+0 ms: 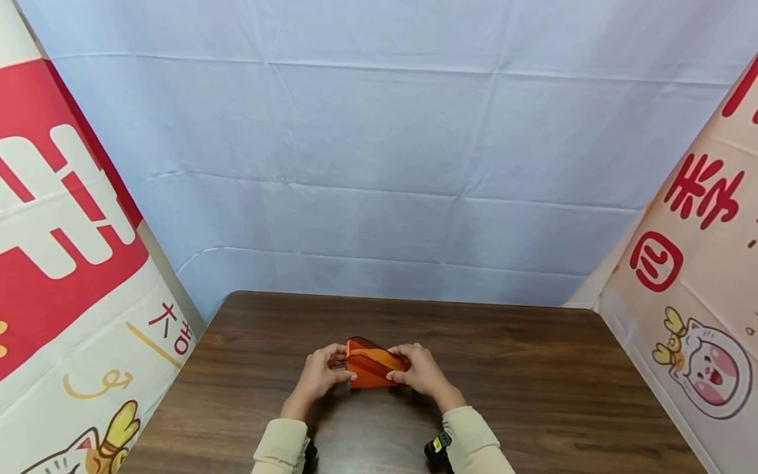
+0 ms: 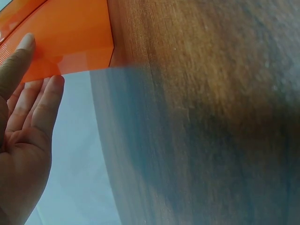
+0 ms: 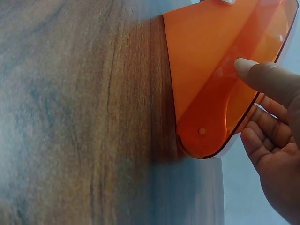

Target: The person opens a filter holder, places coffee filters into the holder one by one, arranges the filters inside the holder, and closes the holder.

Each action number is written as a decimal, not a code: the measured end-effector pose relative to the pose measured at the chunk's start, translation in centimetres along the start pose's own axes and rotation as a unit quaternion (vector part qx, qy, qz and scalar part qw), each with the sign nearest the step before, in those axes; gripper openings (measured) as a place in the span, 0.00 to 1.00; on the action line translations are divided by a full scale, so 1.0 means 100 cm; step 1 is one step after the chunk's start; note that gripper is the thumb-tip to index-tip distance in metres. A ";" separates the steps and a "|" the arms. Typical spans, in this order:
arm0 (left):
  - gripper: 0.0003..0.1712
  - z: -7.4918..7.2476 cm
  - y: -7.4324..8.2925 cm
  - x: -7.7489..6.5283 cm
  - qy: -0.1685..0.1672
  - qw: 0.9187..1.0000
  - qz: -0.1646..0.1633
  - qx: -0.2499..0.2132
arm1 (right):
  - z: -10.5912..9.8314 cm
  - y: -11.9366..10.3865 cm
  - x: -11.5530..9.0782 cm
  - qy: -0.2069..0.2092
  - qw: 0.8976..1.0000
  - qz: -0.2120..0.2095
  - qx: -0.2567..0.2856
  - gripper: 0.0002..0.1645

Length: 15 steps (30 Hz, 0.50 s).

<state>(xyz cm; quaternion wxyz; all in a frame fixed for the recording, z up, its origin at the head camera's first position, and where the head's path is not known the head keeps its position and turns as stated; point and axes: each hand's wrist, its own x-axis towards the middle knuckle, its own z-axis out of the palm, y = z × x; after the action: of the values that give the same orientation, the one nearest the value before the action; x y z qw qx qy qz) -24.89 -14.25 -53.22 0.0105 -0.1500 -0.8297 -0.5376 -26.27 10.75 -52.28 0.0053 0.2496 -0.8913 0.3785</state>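
Note:
A see-through orange plastic case (image 1: 368, 374) stands on the brown table between the two hands. Its outline is wedge-like, with a slanting top edge and, in the right wrist view, a rounded corner bearing a small round pin. My left hand (image 1: 320, 376) holds its left end, thumb on the near face and fingers at the edge behind. At the right end my right hand (image 1: 422, 372) grips it likewise, thumb (image 3: 246, 68) pressed on the orange face. The fingertips behind the case are partly hidden. Its lower edge appears to meet the tabletop.
The dark wood-grain table (image 1: 503, 375) has rounded far corners. A pale blue cloth (image 1: 379, 164) hangs behind it. Printed cloths with red lettering and cartoon cats hang at the left (image 1: 65, 263) and right (image 1: 699, 263). Black wrist cameras (image 1: 437, 447) sit at the cuffs.

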 end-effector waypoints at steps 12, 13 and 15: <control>0.26 0.002 0.004 0.000 0.003 1.000 0.009 0.012 | -0.002 -0.005 -0.003 0.004 1.000 0.002 -0.019 0.29; 0.28 0.002 0.006 -0.001 0.003 1.000 0.007 0.015 | -0.002 -0.007 -0.004 0.000 1.000 0.002 -0.021 0.32; 0.34 0.002 0.009 -0.005 0.003 1.000 0.001 0.026 | -0.005 -0.011 -0.009 -0.009 1.000 0.005 -0.027 0.38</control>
<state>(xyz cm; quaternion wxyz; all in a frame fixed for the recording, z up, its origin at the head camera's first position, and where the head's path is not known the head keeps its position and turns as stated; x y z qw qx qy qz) -24.15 -13.89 -52.61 0.0174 -0.1485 -0.8434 -0.5161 -25.05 10.86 -51.40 0.0017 0.2480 -0.9027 0.3515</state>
